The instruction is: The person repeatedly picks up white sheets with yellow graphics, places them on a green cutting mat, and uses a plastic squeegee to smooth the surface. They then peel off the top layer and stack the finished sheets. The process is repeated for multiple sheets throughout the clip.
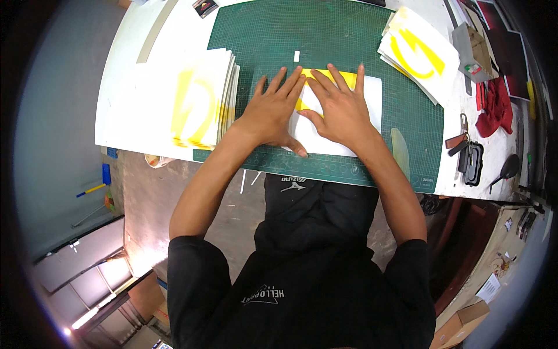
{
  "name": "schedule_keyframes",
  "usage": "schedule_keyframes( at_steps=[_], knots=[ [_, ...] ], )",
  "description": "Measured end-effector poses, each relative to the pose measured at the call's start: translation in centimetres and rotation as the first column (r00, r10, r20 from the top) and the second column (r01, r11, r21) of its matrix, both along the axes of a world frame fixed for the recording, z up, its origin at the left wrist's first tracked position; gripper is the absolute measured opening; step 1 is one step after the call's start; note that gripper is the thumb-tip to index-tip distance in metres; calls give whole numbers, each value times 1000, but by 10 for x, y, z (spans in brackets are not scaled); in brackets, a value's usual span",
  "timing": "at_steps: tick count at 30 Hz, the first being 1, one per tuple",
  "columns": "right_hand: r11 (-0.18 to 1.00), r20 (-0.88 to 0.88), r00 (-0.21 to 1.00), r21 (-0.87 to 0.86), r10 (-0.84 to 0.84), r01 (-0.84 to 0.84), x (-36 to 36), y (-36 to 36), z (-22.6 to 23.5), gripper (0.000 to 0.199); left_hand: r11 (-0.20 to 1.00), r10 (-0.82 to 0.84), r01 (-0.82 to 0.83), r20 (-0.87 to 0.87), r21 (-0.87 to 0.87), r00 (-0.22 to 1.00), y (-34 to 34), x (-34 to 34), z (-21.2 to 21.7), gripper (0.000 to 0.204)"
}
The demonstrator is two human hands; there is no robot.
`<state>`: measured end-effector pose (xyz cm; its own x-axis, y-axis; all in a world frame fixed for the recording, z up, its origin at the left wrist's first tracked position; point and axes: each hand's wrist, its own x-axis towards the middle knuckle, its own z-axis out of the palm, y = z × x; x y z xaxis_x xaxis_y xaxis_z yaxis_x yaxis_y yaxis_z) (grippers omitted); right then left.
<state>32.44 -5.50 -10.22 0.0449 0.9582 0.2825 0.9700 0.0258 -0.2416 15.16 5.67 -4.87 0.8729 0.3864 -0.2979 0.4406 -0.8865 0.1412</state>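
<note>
A white sheet with yellow print (372,99), perhaps folded, lies on the green cutting mat (325,32) in front of me. My left hand (268,115) rests flat at the sheet's left edge, fingers pointing away and thumb near the lower edge. Spread over the sheet's middle is my right hand (342,110), its fingertips on the yellow band at the top. Both hands are open and grip nothing; their palms hide much of the print. A pale translucent curved strip (400,152) lies on the mat right of my right forearm.
Stacks of yellow-printed white sheets stand at left (203,99) and far right (415,52). A small white piece (297,56) lies beyond my fingers. Along the table's right side are a grey metal box (472,52), red cloth (495,107), keys (459,139) and a black case (471,164).
</note>
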Motion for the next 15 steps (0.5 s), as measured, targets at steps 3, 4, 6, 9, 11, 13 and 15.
schedule_keyframes(
  at_steps=[3, 4, 6, 9, 11, 13, 15],
  knots=[
    [1000, -24, 1000, 13, 5, -4, 2, -1, -2, 65, 999, -9, 11, 56, -35, 998, 3, -6, -4, 167],
    [1000, -21, 1000, 14, 2, -2, 2, -1, -3, 66, 998, -13, 18, 73, -58, 997, 5, -7, -5, 165],
    [1000, -6, 1000, 14, 9, -9, 2, 0, -3, 66, 994, -8, 21, 116, -107, 993, 9, -11, -6, 162],
    [1000, -20, 1000, 17, 12, -12, 2, 0, -3, 66, 982, 16, 14, 156, -190, 988, 17, -18, -8, 159],
    [1000, -23, 1000, 12, 14, -14, 2, 0, -1, 65, 985, 8, 20, 167, -170, 986, 17, -18, -8, 158],
    [1000, -19, 1000, 16, 22, -22, 3, 1, -1, 64, 981, 42, 4, 228, -196, 973, 16, -21, -11, 158],
    [1000, 3, 1000, 9, 30, -30, 2, 1, 0, 63, 974, 68, -7, 260, -227, 963, 15, -22, -12, 157]
  ],
)
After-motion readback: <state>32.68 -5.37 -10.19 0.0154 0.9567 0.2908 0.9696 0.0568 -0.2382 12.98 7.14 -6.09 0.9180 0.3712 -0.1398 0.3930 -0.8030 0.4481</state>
